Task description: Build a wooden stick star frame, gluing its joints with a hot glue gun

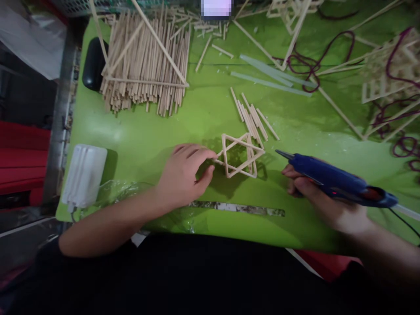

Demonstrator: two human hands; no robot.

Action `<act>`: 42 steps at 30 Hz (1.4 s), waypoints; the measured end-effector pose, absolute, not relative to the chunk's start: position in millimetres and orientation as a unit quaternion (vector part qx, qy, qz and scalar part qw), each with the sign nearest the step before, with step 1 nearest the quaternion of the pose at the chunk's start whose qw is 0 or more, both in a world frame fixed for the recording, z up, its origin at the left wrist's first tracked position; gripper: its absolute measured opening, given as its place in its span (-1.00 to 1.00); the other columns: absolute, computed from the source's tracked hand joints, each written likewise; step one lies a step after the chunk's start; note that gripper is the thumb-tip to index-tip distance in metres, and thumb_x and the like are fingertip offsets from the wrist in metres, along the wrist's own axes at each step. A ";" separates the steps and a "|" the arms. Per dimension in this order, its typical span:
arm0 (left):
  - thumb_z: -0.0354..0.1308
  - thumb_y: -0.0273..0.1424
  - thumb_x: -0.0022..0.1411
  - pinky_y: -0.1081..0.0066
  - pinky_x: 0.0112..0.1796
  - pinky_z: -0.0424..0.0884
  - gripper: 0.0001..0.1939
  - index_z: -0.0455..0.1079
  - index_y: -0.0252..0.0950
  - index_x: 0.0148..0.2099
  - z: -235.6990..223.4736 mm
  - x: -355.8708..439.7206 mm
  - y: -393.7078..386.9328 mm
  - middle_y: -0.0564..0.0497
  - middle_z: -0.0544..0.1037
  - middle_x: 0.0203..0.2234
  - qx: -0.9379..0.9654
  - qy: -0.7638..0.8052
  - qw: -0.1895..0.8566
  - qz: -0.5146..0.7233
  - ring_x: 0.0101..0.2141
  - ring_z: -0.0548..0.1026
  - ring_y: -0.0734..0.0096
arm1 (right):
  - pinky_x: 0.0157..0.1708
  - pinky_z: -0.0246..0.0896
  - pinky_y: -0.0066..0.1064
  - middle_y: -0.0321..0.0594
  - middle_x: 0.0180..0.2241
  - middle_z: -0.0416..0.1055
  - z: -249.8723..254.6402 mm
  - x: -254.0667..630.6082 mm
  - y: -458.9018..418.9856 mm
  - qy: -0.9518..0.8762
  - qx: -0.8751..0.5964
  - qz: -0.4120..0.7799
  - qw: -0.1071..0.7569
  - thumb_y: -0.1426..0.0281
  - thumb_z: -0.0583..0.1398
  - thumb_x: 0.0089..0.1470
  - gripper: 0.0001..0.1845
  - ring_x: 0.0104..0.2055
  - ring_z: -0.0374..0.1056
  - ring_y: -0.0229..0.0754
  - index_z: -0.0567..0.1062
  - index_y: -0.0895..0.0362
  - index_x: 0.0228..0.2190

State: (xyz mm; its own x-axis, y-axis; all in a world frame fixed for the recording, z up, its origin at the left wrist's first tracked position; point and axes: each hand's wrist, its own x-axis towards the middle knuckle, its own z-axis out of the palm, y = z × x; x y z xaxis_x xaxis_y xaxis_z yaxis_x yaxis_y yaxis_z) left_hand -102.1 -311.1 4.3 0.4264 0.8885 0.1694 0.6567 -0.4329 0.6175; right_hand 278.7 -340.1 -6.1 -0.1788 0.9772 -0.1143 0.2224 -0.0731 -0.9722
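A small frame of glued wooden sticks point(242, 155), with crossed triangles, stands on the green table point(203, 113). My left hand point(185, 175) pinches the frame's left corner, fingers closed on a stick end. My right hand point(323, 199) grips a blue glue gun point(331, 179), whose nozzle points left and stops a little short of the frame's right side.
A big pile of wooden sticks point(146, 61) lies at the back left, a small bundle of sticks point(252, 116) just behind the frame. Clear glue sticks point(269, 76), dark cord point(315, 61) and larger stick frames point(390, 74) fill the back right. A white box point(84, 175) sits front left.
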 end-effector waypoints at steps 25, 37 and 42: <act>0.35 -0.62 0.50 0.31 -0.23 0.72 -0.81 0.53 -0.26 0.03 -12.9 -109.9 -299.8 0.06 0.74 -0.20 0.881 0.343 0.109 0.308 -0.24 0.70 0.38 | -0.37 0.51 -0.39 -0.17 -0.18 0.73 16.6 262.0 -323.5 -0.672 -0.505 0.450 0.302 0.44 0.49 0.34 -0.90 -0.26 0.65 -0.15 0.74 0.02 -0.13; 0.34 -0.60 0.51 0.31 -0.27 0.72 -0.84 0.56 -0.24 0.01 -10.3 -102.0 -306.6 0.07 0.74 -0.21 0.881 0.340 0.117 0.308 -0.27 0.71 0.40 | -0.41 0.28 -0.32 -0.28 -0.37 0.54 19.1 259.8 -323.3 -0.692 -0.526 0.405 0.283 0.39 0.51 0.30 -0.82 -0.42 0.37 -0.22 0.64 0.05 -0.30; 0.35 -0.59 0.52 0.33 -0.28 0.72 -0.86 0.56 -0.27 0.01 -11.5 -100.1 -307.8 0.05 0.75 -0.21 0.881 0.336 0.120 0.312 -0.27 0.71 0.40 | -0.43 0.17 -0.31 -0.33 -0.43 0.44 16.8 261.6 -325.9 -0.674 -0.548 0.417 0.265 0.40 0.52 0.30 -0.78 -0.45 0.28 -0.24 0.60 0.04 -0.32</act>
State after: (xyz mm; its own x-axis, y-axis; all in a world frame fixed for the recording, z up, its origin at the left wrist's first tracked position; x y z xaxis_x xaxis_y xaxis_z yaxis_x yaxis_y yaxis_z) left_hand -100.1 -307.8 -11.5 0.5795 0.6661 0.4696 0.5160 -0.7459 0.4212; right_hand 261.6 -325.9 16.8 -0.2575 0.9611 -0.1002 0.5180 0.0498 -0.8540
